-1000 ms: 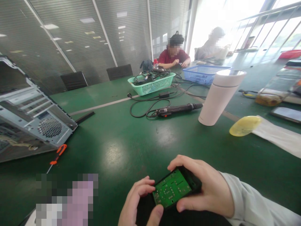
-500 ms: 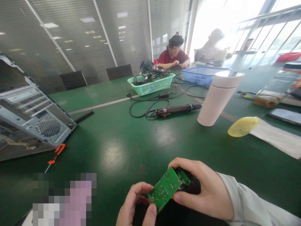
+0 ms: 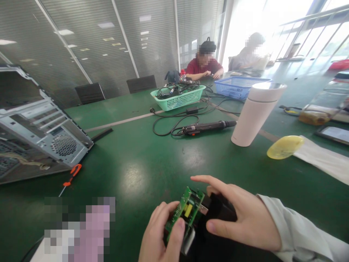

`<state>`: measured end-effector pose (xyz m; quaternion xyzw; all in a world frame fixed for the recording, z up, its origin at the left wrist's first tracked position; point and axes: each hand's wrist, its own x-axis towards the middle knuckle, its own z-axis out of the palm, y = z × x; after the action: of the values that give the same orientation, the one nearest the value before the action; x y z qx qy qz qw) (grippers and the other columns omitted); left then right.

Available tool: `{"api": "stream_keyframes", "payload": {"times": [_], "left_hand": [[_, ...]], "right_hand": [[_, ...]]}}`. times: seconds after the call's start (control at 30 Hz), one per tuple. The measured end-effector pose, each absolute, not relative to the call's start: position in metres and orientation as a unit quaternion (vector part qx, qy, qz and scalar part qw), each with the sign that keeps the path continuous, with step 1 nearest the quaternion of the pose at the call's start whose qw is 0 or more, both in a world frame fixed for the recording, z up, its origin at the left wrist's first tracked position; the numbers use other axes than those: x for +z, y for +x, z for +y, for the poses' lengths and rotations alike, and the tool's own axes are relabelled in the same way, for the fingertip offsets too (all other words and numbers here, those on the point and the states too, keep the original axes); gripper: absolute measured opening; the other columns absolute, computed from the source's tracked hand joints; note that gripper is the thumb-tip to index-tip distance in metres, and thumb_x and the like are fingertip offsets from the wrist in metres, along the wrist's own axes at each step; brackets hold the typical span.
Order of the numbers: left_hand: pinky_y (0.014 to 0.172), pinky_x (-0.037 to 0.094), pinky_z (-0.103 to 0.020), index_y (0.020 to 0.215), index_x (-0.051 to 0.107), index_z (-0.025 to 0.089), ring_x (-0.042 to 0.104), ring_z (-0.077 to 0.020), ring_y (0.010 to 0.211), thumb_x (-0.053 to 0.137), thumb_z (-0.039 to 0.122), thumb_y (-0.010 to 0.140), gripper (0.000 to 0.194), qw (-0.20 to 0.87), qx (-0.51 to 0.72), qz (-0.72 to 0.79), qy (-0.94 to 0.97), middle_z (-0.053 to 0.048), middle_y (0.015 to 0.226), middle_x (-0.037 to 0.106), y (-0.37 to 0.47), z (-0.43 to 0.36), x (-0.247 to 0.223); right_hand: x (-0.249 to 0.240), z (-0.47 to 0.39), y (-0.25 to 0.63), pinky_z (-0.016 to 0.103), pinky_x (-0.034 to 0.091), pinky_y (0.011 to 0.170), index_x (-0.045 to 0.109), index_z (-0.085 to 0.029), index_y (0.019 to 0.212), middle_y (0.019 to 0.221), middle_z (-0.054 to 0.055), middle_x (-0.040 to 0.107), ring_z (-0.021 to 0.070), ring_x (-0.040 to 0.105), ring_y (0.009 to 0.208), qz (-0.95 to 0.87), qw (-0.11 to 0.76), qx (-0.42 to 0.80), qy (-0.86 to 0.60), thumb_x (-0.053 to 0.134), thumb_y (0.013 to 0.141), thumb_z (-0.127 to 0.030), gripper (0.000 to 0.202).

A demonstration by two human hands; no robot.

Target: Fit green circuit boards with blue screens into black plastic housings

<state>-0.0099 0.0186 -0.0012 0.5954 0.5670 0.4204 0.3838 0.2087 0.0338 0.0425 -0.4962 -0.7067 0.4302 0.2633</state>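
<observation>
A green circuit board (image 3: 178,214), with a yellow component and metal parts showing, is pinched between the thumb and fingers of my left hand (image 3: 163,233). It is tilted, its component side partly towards me. On its right, my right hand (image 3: 242,214) curves around a black case (image 3: 223,209), index finger stretched out and thumb apart. Much of the case is hidden by shadow and by the hand, so its shape is unclear. The board's upper right end is close to the case; whether they touch I cannot tell.
A computer chassis (image 3: 62,145) stands at left, an orange-handled screwdriver (image 3: 72,176) before it. Further back are a corded electric screwdriver (image 3: 207,127), a green basket (image 3: 180,102) of cables, a blue basket (image 3: 231,89) and a white tumbler (image 3: 252,118). Two people sit beyond.
The circuit board has turned from its soldered face to its component side. My right hand's fingers have come off the board and spread slightly rightward. The view has shifted a little.
</observation>
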Motion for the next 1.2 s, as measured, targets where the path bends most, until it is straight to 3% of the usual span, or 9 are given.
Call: {"api": "stream_keyframes", "payload": {"times": [0.13, 0.27, 0.43, 0.53, 0.7, 0.87, 1.0, 1.1, 1.2], "left_hand": [[0.072, 0.057, -0.037, 0.097, 0.077, 0.019, 0.072, -0.0281, 0.08, 0.062, 0.05, 0.083, 0.037, 0.508, 0.44, 0.591, 0.446, -0.007, 0.086, 0.079, -0.018, 0.03, -0.005], [0.04, 0.042, -0.022, 0.088, 0.08, 0.011, 0.058, -0.0152, 0.043, 0.063, 0.051, 0.083, 0.043, 0.714, 0.403, 0.476, 0.32, -0.005, 0.052, 0.07, -0.02, 0.041, -0.009], [0.039, 0.04, -0.017, 0.083, 0.082, 0.013, 0.058, -0.0099, 0.042, 0.075, 0.054, 0.071, 0.043, 0.78, 0.406, 0.396, 0.265, -0.006, 0.053, 0.071, -0.016, 0.05, -0.005], [0.039, 0.043, -0.017, 0.084, 0.083, 0.018, 0.061, -0.0108, 0.043, 0.079, 0.057, 0.066, 0.043, 0.785, 0.414, 0.383, 0.256, -0.005, 0.056, 0.073, -0.018, 0.051, -0.004], [0.042, 0.049, -0.018, 0.089, 0.082, 0.019, 0.064, -0.0129, 0.048, 0.081, 0.06, 0.062, 0.049, 0.781, 0.425, 0.386, 0.247, -0.005, 0.059, 0.076, -0.021, 0.044, -0.004], [0.048, 0.053, -0.02, 0.097, 0.08, 0.015, 0.068, -0.0146, 0.055, 0.074, 0.056, 0.075, 0.047, 0.751, 0.454, 0.413, 0.244, -0.006, 0.066, 0.077, -0.021, 0.033, -0.002], [0.048, 0.054, -0.022, 0.096, 0.08, 0.017, 0.068, -0.0153, 0.055, 0.074, 0.051, 0.077, 0.04, 0.764, 0.468, 0.364, 0.254, -0.006, 0.07, 0.078, -0.023, 0.037, -0.007], [0.044, 0.051, -0.022, 0.097, 0.079, 0.017, 0.067, -0.0158, 0.053, 0.075, 0.05, 0.076, 0.039, 0.781, 0.462, 0.333, 0.254, -0.005, 0.071, 0.077, -0.025, 0.043, -0.015], [0.043, 0.05, -0.022, 0.097, 0.079, 0.018, 0.067, -0.0161, 0.053, 0.076, 0.051, 0.075, 0.04, 0.787, 0.455, 0.329, 0.253, -0.005, 0.072, 0.077, -0.028, 0.047, -0.022]], "right_hand": [[0.044, 0.04, 0.217, 0.028, 0.039, 0.07, 0.052, -0.024, 0.133, 0.088, 0.001, 0.059, 0.0176, 0.055, 0.079, -0.687, 0.29, 0.416, -0.52, 0.062, 0.081, -0.051, 0.059], [0.044, 0.057, 0.23, 0.028, 0.042, 0.067, 0.066, -0.019, 0.102, 0.085, 0.004, 0.058, 0.0181, 0.053, 0.075, -0.604, 0.378, 0.391, -0.582, 0.062, 0.08, -0.061, 0.047], [0.027, 0.076, 0.242, 0.02, 0.038, 0.052, 0.064, -0.018, 0.098, 0.087, 0.004, 0.055, 0.0144, 0.047, 0.071, -0.399, 0.483, 0.498, -0.6, 0.072, 0.061, -0.075, 0.069], [0.02, 0.074, 0.237, 0.016, 0.043, 0.053, 0.059, -0.018, 0.106, 0.089, 0.004, 0.056, 0.012, 0.05, 0.071, -0.346, 0.453, 0.598, -0.563, 0.075, 0.061, -0.074, 0.073], [0.021, 0.059, 0.213, 0.018, 0.05, 0.064, 0.057, -0.015, 0.096, 0.088, 0.005, 0.06, 0.0121, 0.058, 0.074, -0.283, 0.373, 0.763, -0.446, 0.077, 0.071, -0.06, 0.055], [0.02, 0.052, 0.195, 0.019, 0.047, 0.058, 0.056, -0.011, 0.085, 0.075, 0.004, 0.057, 0.0108, 0.06, 0.057, -0.209, 0.29, 0.862, -0.359, 0.027, 0.103, -0.051, 0.052], [0.01, 0.049, 0.191, 0.018, 0.045, 0.055, 0.06, -0.009, 0.094, 0.07, 0.004, 0.055, 0.0097, 0.058, 0.051, -0.179, 0.302, 0.888, -0.296, 0.002, 0.105, -0.044, 0.069], [0.0, 0.047, 0.191, 0.017, 0.046, 0.057, 0.06, -0.011, 0.098, 0.077, 0.003, 0.057, 0.0081, 0.057, 0.055, -0.184, 0.337, 0.887, -0.257, 0.028, 0.102, -0.061, 0.059], [-0.005, 0.047, 0.191, 0.018, 0.048, 0.067, 0.056, -0.016, 0.102, 0.091, 0.003, 0.06, 0.0101, 0.061, 0.072, -0.242, 0.361, 0.855, -0.283, 0.066, 0.078, -0.074, 0.064]]}}
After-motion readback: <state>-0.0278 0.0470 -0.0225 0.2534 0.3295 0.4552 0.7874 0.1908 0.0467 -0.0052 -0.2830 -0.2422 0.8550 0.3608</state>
